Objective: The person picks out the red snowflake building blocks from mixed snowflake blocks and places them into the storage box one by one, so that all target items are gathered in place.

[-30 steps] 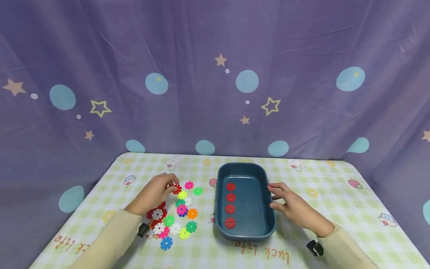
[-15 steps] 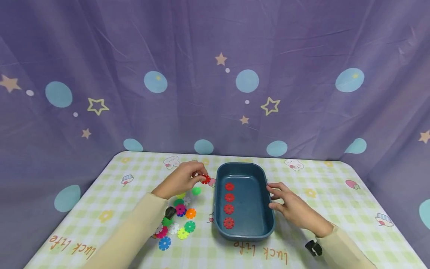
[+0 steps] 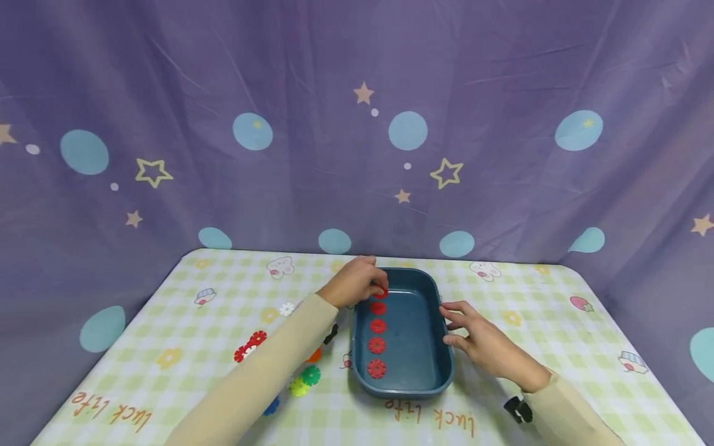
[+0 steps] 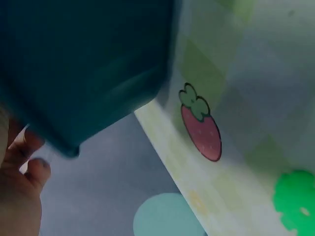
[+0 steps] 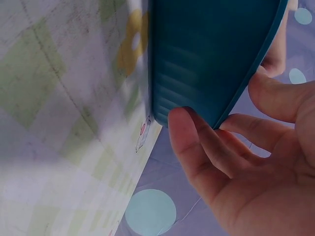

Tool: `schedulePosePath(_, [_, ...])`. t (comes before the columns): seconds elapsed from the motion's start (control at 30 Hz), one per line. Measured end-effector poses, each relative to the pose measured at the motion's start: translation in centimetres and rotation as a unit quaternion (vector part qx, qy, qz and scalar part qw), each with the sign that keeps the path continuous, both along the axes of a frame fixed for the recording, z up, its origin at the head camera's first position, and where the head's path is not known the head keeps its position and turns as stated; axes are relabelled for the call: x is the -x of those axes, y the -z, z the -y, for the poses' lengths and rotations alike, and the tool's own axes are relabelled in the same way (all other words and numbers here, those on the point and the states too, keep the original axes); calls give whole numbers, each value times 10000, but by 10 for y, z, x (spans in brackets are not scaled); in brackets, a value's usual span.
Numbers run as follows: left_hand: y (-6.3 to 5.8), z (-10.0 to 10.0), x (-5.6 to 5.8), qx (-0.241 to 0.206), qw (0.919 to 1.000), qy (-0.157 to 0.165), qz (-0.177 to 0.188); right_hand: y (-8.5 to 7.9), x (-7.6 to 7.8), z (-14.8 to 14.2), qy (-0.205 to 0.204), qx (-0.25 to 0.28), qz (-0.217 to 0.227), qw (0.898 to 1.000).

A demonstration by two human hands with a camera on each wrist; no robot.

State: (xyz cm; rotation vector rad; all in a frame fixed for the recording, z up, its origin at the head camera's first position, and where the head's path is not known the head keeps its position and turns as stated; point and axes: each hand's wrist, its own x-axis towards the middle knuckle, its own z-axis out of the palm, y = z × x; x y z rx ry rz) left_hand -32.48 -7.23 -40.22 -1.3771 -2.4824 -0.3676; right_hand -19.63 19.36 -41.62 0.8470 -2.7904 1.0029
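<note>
Pinching one notched red disc in your left hand at 11 o'clock of the smooth, round-cornered blue tray, you rest your right hand, spread, against its 3 o'clock side, four red discs along 9 o'clock.

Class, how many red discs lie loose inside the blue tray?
4, lined along the tray's left side: nearest disc, second disc, third disc, farthest disc. The left hand pinches a fifth disc, partly hidden.

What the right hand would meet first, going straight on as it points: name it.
The blue-green tray: the right hand points at its outer side and seems to touch it there, though depth leaves contact uncertain.
</note>
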Motion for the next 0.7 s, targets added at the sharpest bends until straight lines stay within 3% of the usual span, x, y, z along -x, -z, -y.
schedulePosePath(0.13, [5, -11, 9, 298, 9982, 40, -516, 2, 1, 0, 13, -21, -84, 10000])
schedulePosePath(0.27, [8, -15, 13, 676, 9955, -144, -642, 2, 1, 0, 1, -32, -120, 9999])
schedulePosePath(0.47, [7, -22, 13, 1155, 9917, -397, -402, 2, 1, -2, 27, -18, -65, 10000])
schedulePosePath(0.7, [4, -23, 11, 1276, 9915, -266, -29, 2, 1, -2, 64, 11, -55, 10000])
